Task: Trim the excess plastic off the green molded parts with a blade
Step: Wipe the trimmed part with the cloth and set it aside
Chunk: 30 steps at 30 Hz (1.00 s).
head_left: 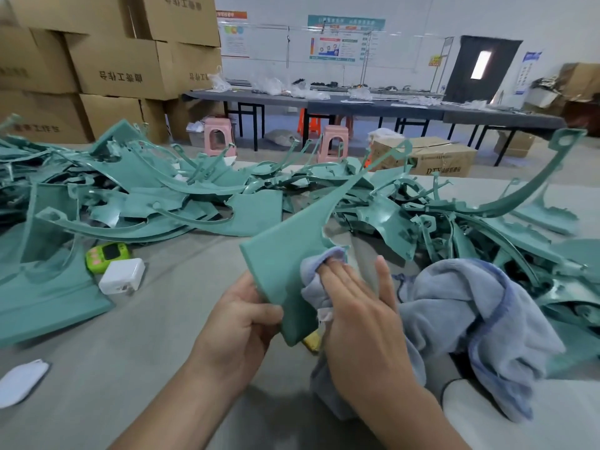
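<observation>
My left hand (242,323) grips the near corner of a green molded part (289,251), a flat wedge that tapers into a long thin arm pointing up and right. My right hand (360,306) lies flat with straight fingers and presses a fold of a blue-grey cloth (480,313) against the part's right edge. A small yellow object (313,341) peeks out under the part below my right palm; I cannot tell what it is. No blade shows plainly.
Heaps of green molded parts (136,193) cover the grey table (136,352) at left, back and right. A green timer (107,254), a white charger (121,276) and a white mask (21,381) lie at left. Cardboard boxes (113,66) stand behind.
</observation>
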Each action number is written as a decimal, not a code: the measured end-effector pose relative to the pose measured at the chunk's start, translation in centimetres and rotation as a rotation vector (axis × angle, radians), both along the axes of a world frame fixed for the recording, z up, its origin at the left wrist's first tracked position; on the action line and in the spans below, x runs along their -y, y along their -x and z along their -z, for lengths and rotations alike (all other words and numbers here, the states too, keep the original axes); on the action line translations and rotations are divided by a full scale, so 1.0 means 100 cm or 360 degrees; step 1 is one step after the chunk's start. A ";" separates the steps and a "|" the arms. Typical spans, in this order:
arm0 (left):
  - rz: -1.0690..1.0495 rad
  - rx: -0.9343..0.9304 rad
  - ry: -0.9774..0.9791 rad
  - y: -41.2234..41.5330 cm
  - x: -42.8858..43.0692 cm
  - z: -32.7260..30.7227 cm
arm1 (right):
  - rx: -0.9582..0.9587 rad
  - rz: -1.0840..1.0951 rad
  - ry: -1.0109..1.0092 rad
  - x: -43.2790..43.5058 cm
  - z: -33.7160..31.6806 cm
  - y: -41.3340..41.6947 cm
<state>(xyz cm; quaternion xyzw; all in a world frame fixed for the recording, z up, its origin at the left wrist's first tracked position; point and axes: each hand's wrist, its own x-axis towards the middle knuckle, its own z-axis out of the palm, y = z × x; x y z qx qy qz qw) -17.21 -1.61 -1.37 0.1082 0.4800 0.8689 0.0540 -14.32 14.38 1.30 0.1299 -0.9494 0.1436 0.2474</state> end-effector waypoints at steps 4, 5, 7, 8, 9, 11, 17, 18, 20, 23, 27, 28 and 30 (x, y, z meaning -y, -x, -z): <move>-0.0018 -0.0023 -0.0026 -0.004 -0.005 -0.001 | 0.0094 -0.0162 -0.0051 0.019 0.005 -0.006; -0.0091 -0.0012 -0.0047 -0.004 -0.004 -0.002 | 0.0070 -0.0279 -0.0064 0.024 0.008 -0.007; -0.0234 -0.0006 -0.0047 -0.002 -0.001 -0.004 | 0.0055 -0.0339 -0.0082 0.025 0.009 -0.008; -0.0289 -0.0017 -0.0042 -0.001 0.001 -0.004 | 0.0092 -0.0260 -0.0099 0.022 0.007 -0.008; -0.0336 -0.0023 -0.0039 0.000 0.004 -0.006 | 0.0138 -0.0126 -0.0126 0.017 0.004 -0.007; -0.0385 -0.0015 -0.0056 0.002 0.007 -0.009 | 0.0244 0.0100 -0.0114 0.005 0.003 -0.005; -0.0580 0.0109 0.0180 0.006 0.011 -0.004 | -0.0083 0.0527 0.0344 -0.039 -0.010 0.010; -0.0632 0.0154 0.0234 0.007 0.010 -0.003 | -0.0158 0.0466 0.0439 -0.040 -0.011 0.010; -0.0712 0.0248 0.0323 0.010 0.011 0.001 | -0.0269 0.0211 0.0600 -0.030 -0.012 0.003; -0.0853 0.0382 0.0534 0.013 0.013 0.006 | -0.0219 0.0053 0.0546 -0.007 -0.006 -0.007; -0.1174 0.0109 0.1131 0.011 0.012 0.011 | 0.0222 0.0251 0.0071 0.001 0.004 0.003; -0.1215 0.0014 0.1222 0.009 0.010 0.012 | 0.0241 0.0291 0.0108 -0.001 0.006 0.004; -0.1304 -0.0075 0.1236 0.005 0.005 0.010 | 0.0095 0.0366 0.0176 -0.006 0.008 0.004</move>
